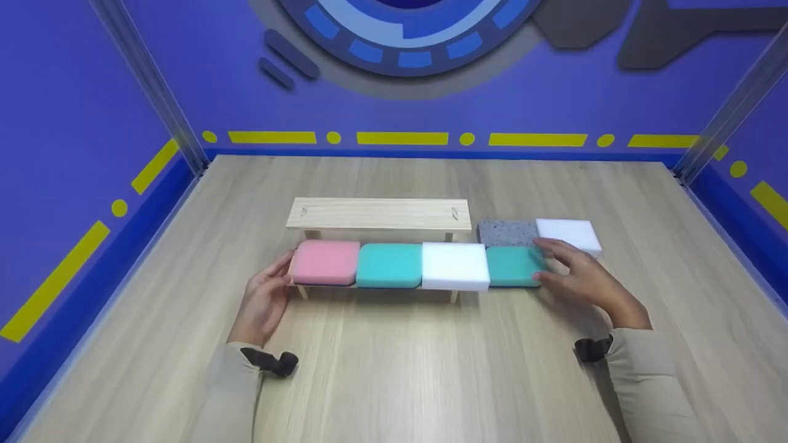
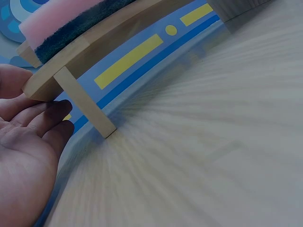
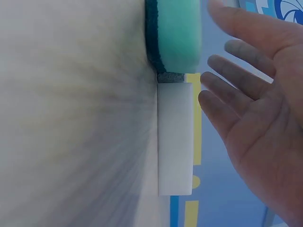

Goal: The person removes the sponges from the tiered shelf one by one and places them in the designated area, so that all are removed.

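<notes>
Pinching the end of the front stand point(image 2: 85, 54), the left hand point(image 1: 261, 304) is setting its thumb against the plank's tip while its other fingers are curling in from beneath, a narrow, snug hold. Over on the other side, the right hand point(image 1: 585, 277) is spreading thumb and fingers wide, fairly straight, and it is hovering right at the outer edge of the right-hand teal sponge point(image 1: 514, 266); whether skin is meeting foam, I cannot tell. That sponge is sitting just past the stand's right end, its dark layer facing the tabletop point(image 1: 394, 369).

Up on the stand, a row is running left to right: the pink sponge point(image 1: 325, 263) is taking the left end, the middle teal sponge point(image 1: 389, 266) is lying close beside it, and the near white block point(image 1: 455, 266) is covering the right end. The stand's slim wooden legs are showing below the front edge.

Behind the row, the back stand point(image 1: 378, 213) is standing parallel, its plank lying bare. To its right, the grey block point(image 1: 506, 231) and the far white block point(image 1: 567, 235) are lying side by side, the grey one partly hiding behind the right-hand teal sponge. Blue panels point(image 1: 418, 114) are rising around the tabletop, yellow bars and dots running along them.
</notes>
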The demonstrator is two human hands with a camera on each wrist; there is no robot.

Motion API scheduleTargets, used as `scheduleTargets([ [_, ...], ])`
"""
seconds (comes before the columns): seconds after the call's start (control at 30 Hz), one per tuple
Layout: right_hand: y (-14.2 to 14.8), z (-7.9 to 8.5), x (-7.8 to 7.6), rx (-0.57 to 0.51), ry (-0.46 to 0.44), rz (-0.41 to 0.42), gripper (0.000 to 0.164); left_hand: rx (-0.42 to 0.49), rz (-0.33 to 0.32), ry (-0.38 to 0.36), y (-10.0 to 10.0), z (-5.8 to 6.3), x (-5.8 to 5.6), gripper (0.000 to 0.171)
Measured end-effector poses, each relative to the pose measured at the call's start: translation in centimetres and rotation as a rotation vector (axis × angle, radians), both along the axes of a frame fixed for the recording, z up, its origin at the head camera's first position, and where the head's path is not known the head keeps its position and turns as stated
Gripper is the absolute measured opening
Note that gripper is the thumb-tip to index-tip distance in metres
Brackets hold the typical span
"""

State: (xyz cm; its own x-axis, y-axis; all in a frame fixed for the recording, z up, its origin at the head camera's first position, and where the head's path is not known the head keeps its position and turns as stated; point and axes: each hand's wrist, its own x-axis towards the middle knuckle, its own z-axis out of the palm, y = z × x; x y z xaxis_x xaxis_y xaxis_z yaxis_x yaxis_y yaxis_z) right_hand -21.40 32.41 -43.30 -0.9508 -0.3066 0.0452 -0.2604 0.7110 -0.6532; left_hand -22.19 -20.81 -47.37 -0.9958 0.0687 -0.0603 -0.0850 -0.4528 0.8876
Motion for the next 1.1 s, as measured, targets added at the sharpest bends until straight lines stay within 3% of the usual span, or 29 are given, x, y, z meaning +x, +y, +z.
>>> scheduleTargets([
  [0.27,-0.7,0.5,0.2,-0.056,0.018,-0.045,0.067,0.000,-0.001,-0.008,0.0,0.0,0.0,0.060],
  [0.77,-2.7,1.2,0.0,-0.053,0.155,0.007,0.059,0.013,0.009,-0.005,0.0,0.0,0.1,0.060],
  [1.1,-4.5,2.2,0.0,-0.024,0.101,0.045,0.068,0.003,0.011,-0.025,0.0,0.1,0.0,0.059],
])
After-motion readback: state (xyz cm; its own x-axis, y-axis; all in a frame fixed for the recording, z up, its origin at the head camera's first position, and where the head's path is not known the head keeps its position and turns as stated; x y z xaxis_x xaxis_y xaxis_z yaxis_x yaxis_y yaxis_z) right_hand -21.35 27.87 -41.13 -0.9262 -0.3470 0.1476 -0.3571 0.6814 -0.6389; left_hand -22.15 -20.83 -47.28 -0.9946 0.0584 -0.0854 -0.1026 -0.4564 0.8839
